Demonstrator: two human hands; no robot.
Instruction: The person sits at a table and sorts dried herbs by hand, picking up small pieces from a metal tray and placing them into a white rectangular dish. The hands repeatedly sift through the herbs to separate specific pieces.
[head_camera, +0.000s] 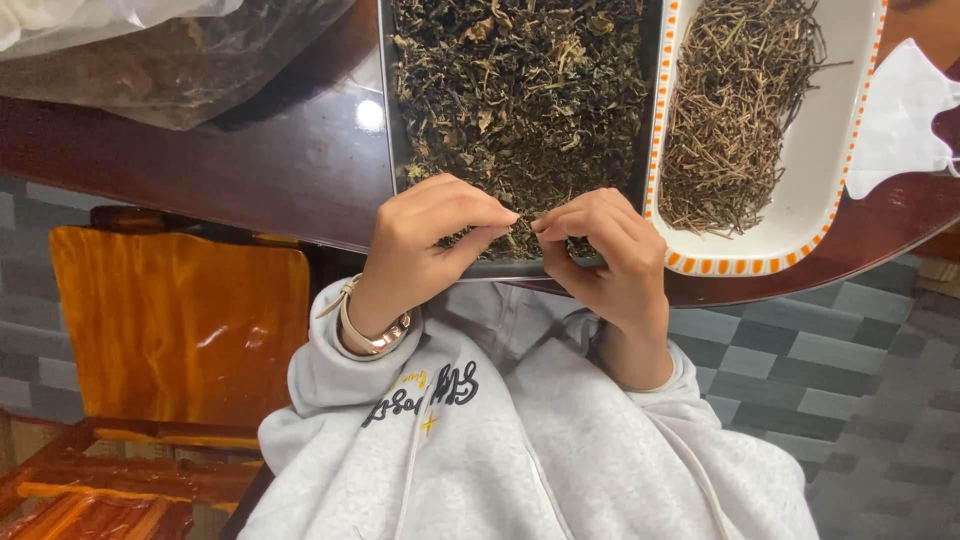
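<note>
1. Left hand and right hand pinch one thin dried stem between fingertips; it is tiny, mostly hidden.
2. It sits over the metal tray of dark, crumpled dried leaves, cut off above.

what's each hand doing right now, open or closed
Left hand: fingers pinched shut on one end of a thin dried stem, above the metal tray of dried leaves.
Right hand: pinched shut on the stem's other end.
</note>
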